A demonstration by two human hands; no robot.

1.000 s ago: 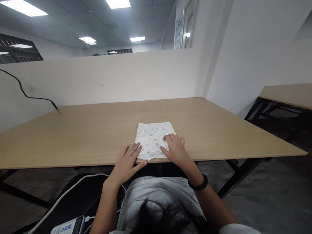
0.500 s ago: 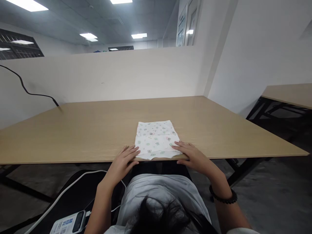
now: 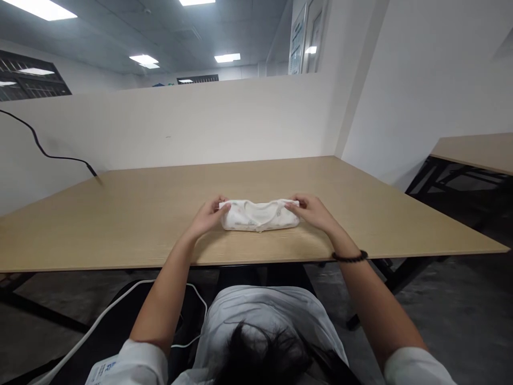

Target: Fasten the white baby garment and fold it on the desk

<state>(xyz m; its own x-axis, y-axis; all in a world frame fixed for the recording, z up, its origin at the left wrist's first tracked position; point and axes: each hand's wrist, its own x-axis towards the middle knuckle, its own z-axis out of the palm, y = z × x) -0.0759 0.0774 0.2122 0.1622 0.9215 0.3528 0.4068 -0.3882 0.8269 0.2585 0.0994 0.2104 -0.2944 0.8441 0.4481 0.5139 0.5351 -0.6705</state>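
A small white printed shirt [image 3: 260,216], folded over into a narrow band, lies on the wooden table [image 3: 140,219] with its rounded neckline showing on top. At its left end, my left hand [image 3: 209,215] pinches the cloth, thumb on the near side and fingers behind. My right hand [image 3: 312,211] grips the right end the same way, a dark beaded bracelet [image 3: 350,257] on that wrist. The fingers behind the cloth are partly hidden.
A white partition [image 3: 220,125] rises behind the table. A black cable [image 3: 60,156] hangs at the left. Beside my lap, a white cable [image 3: 108,310] runs past a white labelled device [image 3: 102,370]. Another table [image 3: 476,152] stands at the right.
Both hands have moved forward from the table's near edge and now hold the shirt's ends. The shirt, flat before, is folded away from me into a narrow band.
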